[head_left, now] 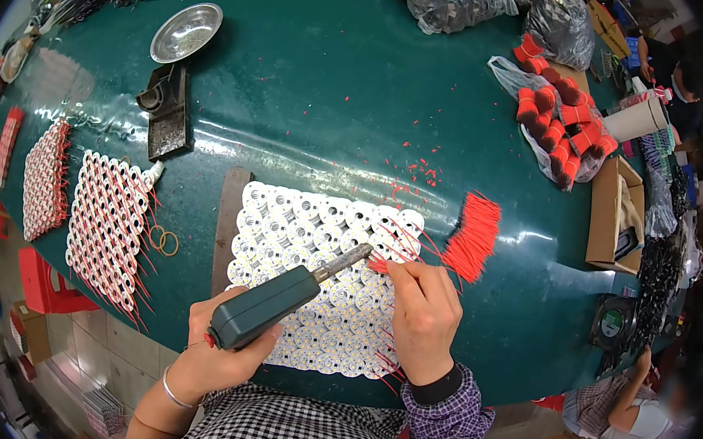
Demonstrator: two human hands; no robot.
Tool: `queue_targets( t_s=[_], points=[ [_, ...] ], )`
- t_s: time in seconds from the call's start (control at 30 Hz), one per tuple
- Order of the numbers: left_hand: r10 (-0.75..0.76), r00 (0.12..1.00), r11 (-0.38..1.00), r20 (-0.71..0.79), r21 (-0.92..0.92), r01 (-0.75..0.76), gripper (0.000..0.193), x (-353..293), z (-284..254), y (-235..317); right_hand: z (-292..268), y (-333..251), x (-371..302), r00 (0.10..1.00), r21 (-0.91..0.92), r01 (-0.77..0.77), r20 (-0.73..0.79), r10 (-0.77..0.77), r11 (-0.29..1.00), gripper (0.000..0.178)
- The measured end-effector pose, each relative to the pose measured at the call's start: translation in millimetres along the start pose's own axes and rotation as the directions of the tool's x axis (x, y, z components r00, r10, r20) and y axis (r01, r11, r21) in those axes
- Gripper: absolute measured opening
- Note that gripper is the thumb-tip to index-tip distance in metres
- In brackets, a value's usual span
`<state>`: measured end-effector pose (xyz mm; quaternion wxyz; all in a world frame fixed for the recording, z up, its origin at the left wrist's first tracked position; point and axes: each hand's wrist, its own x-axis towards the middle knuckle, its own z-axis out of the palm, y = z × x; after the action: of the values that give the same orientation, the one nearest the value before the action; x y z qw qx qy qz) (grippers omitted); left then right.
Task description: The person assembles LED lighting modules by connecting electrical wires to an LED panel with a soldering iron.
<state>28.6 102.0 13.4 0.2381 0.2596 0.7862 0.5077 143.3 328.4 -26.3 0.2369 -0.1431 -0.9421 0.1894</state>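
Note:
My left hand grips a dark green soldering iron whose metal tip reaches onto a sheet of several round white discs in front of me. My right hand pinches a short red wire and holds it against a disc right at the iron's tip. Several red wires stick out from the discs at the sheet's right side and beneath my right hand. A bundle of loose red wires lies just right of the sheet.
Two sheets of discs fitted with red wires lie at the left on the green table. A black stand and metal dish sit behind them. Red spools, bags, a paper cup and cardboard box are at right. Another person sits at lower right.

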Motion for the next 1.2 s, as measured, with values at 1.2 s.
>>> queue_targets(
  t_s=[1.2],
  points=[
    [0.073, 0.997, 0.996, -0.037, -0.045, -0.075, 0.021, -16, 2, -4, -8, -5, -22, 0.997, 0.026, -0.032, -0.063, 0.033, 0.999, 0.031]
  ],
)
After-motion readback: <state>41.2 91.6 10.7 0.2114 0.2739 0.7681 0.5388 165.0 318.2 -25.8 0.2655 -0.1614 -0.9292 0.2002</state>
